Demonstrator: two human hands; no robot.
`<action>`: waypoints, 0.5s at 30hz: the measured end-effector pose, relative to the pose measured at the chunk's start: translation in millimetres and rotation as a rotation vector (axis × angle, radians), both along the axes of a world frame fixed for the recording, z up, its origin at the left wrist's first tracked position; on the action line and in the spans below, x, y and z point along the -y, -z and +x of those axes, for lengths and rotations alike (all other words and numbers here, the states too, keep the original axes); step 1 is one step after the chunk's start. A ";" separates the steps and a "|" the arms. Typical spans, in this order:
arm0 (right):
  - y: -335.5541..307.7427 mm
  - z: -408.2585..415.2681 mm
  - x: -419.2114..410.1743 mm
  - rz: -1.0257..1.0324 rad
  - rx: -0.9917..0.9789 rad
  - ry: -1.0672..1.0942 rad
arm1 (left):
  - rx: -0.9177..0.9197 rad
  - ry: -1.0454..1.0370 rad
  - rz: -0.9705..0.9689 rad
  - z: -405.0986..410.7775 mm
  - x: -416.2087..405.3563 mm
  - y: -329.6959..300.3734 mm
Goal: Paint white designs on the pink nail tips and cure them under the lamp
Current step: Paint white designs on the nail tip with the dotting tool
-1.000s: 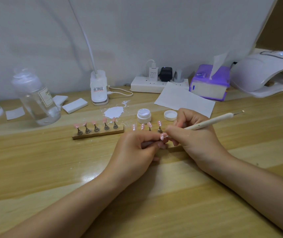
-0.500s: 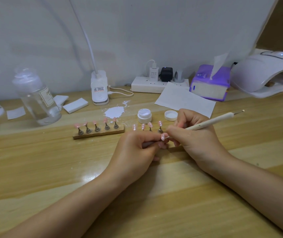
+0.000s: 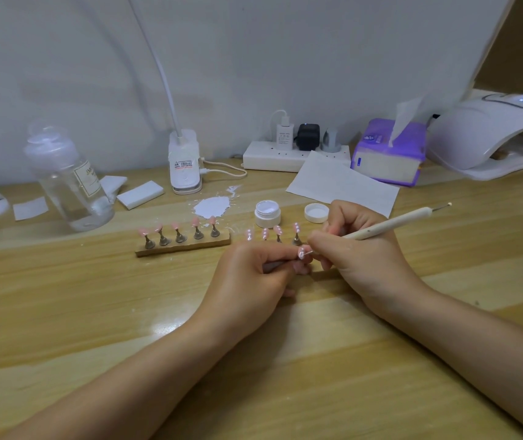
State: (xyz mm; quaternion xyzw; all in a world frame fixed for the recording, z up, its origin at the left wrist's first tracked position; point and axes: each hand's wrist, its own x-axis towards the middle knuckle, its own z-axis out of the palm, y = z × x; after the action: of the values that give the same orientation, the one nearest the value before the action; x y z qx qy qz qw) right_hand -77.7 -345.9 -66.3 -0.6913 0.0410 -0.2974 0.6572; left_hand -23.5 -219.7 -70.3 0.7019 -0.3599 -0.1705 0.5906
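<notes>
Dots of white already sit on the pink nail tip (image 3: 301, 251) I'm working on, so this one is partway painted. From the head view, which is all I have, my left hand (image 3: 254, 274) pinches the small stand under that tip and holds it just above the table (image 3: 95, 312), while my right hand (image 3: 358, 249) grips the dotting tool (image 3: 390, 223) like a pen, its metal point touching or nearly touching the tip. My two hands are close together, fingertips almost meeting around the work.

Just behind my fingers stand four more tips on stands (image 3: 273, 233), and each shows white dots, so I judge those painted. Further left, the wooden holder (image 3: 184, 246) carries five pink tips (image 3: 177, 228) that look plain; I can see no white on them, though they are small. That would put me around halfway through the painting, with the whole left row to do.

The open jar of white gel (image 3: 267, 213) and its lid (image 3: 316, 212) are just beyond the painted row, within easy reach for reloading the tool. A white smear (image 3: 212, 206) lies on the table behind the holder.

Curing looks entirely ahead of me: the lamp (image 3: 492, 138) sits far right at the back, well apart from every tip, and whether anything lies inside its opening I cannot tell.
</notes>
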 end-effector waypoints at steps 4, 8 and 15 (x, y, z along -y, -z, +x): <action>1.0 -0.3 0.2 0.005 -0.007 -0.017 | 0.007 0.002 -0.011 0.3 0.0 0.5; 0.0 1.0 -0.6 -0.004 -0.001 0.026 | 0.011 0.004 -0.001 0.7 1.1 0.9; 1.1 1.4 0.0 -0.003 -0.001 0.030 | 0.020 0.002 -0.011 0.9 0.8 1.4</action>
State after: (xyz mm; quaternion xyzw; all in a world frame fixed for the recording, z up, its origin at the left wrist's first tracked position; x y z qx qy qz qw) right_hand -76.4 -345.9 -67.5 -0.6919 0.0515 -0.3069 0.6515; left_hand -22.6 -220.5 -71.7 0.6999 -0.3676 -0.1620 0.5905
